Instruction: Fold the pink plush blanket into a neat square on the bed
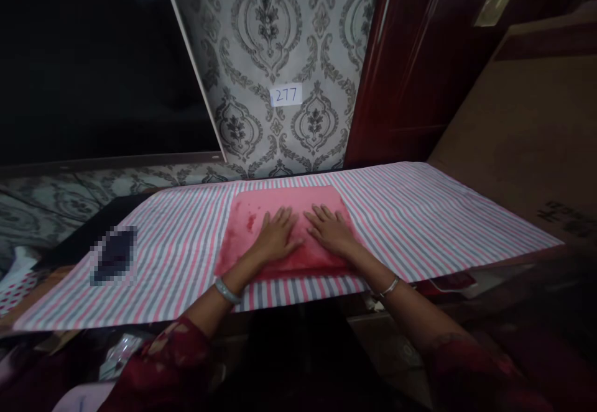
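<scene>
A pink cloth (289, 204), folded into a rough rectangle with darker red blotches, lies in the middle of a table covered by a pink, grey and white striped cloth (420, 213). My left hand (276, 236) rests flat on the pink cloth, fingers spread and pointing away from me. Beside it, my right hand (330, 228) lies flat on the same cloth, fingers apart. Neither hand grips anything. Each wrist wears a bangle.
A blurred dark object (113, 255) sits on the striped cloth at the left. A patterned wall with a paper label reading 277 (286, 94) stands behind the table, a dark red door (410, 64) to its right, and a brown cardboard sheet (527, 126) at the far right.
</scene>
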`<action>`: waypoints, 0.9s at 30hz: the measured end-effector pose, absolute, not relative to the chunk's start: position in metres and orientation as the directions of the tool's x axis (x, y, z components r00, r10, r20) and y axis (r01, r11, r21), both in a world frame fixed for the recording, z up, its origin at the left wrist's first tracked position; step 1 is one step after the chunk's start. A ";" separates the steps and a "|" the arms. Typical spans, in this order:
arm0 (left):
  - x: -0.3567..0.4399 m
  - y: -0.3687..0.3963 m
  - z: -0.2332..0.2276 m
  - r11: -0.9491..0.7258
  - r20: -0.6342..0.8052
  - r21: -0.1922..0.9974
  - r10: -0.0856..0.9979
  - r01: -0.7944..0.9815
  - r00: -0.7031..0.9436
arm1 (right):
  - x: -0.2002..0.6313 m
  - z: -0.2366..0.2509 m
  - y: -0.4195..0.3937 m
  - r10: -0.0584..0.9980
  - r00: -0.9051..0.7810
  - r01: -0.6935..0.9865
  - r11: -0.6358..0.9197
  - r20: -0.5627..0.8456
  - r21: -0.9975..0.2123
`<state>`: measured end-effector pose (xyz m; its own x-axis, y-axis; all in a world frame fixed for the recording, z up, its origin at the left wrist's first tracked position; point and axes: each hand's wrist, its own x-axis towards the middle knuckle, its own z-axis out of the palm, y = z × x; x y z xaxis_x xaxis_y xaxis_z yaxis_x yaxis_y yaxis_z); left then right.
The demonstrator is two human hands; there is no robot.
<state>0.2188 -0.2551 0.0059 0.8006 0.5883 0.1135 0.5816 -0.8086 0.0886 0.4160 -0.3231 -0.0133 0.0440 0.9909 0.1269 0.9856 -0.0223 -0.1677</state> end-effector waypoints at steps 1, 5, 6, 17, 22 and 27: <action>0.214 -0.270 0.002 -0.838 0.091 0.101 0.545 0.537 0.833 | 0.414 -0.016 -0.326 0.993 0.032 0.986 -0.012 0.114 -0.167; 0.183 -0.342 -0.006 -0.914 0.048 0.241 0.346 0.325 0.937 | 0.419 -0.017 -0.334 0.995 0.028 0.984 -0.011 0.094 -0.179; 0.175 -0.358 -0.004 -0.931 0.038 0.297 0.234 0.213 0.971 | 0.418 -0.015 -0.336 0.995 0.030 0.982 -0.012 0.093 -0.186; 0.162 -0.297 -0.005 -0.646 0.187 0.060 0.756 0.761 0.628 | 0.384 -0.012 -0.349 0.990 -0.104 0.976 0.120 0.095 -0.179; 0.152 -0.291 -0.026 -0.595 0.211 0.039 0.790 0.803 0.575 | 0.409 -0.004 -0.350 0.955 0.268 0.958 -0.250 0.127 -0.139; 0.146 -0.302 -0.028 -0.512 0.338 0.053 0.817 0.857 0.467 | 0.352 -0.003 -0.345 0.961 -0.217 0.955 0.245 0.172 -0.167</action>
<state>0.1464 -0.3025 -0.0276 0.4670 0.8171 0.3380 0.8573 -0.5120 0.0531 0.3522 -0.3450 -0.0034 -0.2167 0.9610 0.1719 0.9549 0.2453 -0.1674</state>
